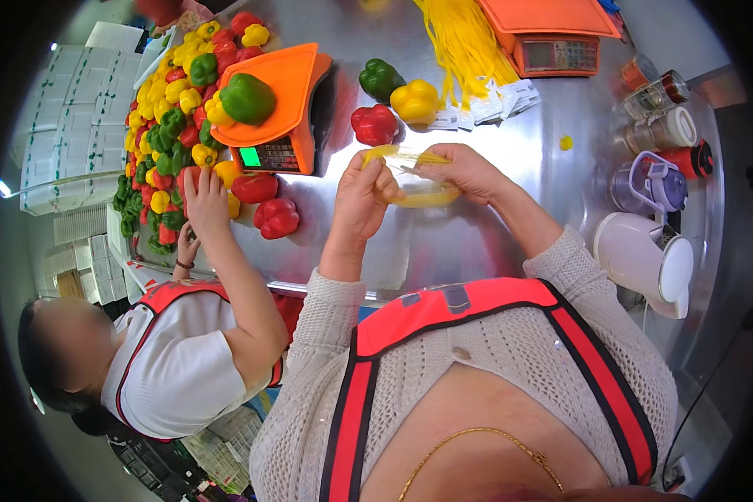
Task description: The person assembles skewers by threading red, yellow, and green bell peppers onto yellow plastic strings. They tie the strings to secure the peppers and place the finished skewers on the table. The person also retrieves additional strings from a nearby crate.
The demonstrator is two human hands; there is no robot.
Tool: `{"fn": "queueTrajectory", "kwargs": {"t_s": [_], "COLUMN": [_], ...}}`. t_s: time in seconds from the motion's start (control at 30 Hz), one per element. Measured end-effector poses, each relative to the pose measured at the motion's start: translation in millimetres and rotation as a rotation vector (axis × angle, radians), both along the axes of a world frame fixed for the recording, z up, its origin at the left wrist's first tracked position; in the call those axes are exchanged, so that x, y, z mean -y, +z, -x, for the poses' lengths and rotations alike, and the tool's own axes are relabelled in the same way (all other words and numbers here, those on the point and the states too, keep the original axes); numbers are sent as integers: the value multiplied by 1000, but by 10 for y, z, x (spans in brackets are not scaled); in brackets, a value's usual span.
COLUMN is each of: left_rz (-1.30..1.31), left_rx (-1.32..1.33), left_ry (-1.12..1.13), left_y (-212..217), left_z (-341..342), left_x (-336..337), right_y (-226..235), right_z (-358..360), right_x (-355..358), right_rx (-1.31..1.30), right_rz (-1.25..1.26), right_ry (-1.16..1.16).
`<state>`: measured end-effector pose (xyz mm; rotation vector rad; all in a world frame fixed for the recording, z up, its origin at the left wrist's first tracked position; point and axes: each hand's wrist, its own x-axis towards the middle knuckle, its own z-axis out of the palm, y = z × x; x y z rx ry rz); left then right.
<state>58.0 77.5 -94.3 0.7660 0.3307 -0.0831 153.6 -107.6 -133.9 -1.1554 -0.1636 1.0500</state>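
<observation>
My left hand (365,188) and my right hand (464,173) are both closed on a yellow mesh bag (431,197), one at each side. The netting is spread between them in a loop above the metal table. Just beyond my hands sit a red bell pepper (375,125), a yellow bell pepper (415,102) and a green bell pepper (381,79), close together. Behind them lies a bundle of yellow mesh bags (464,46) with white tags (502,102) at its near end.
At left stands an orange scale (297,105) with peppers on it, beside a large pepper pile (163,125). A co-worker's hand (205,199) reaches there. Another orange scale (552,29) is at the back. Jars (661,130) and a white kettle (644,259) line the right edge.
</observation>
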Motion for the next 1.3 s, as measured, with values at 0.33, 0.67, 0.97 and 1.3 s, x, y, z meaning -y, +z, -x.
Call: {"fn": "queueTrajectory", "kwargs": {"t_s": [0.33,0.67,0.97,1.3], "left_rz": [-690,-906,-283,-245], "left_rx": [-89,-219,-415,-441], "left_ry": [160,-81,132,154], "left_y": [-191,-884,-817,-1017], "left_z": [-441,-1164,-334,-189], "left_x": [-515,-1065,-562,-513], "right_y": [-126,-643,-653,-762], "right_z": [-143,-294,55,46], "right_x": [-554,-1128,-742,-784], "right_rx": [-17,655,71,-324], "right_rz": [-44,387,114,136], "right_ry": [-225,-352,-333,-465]}}
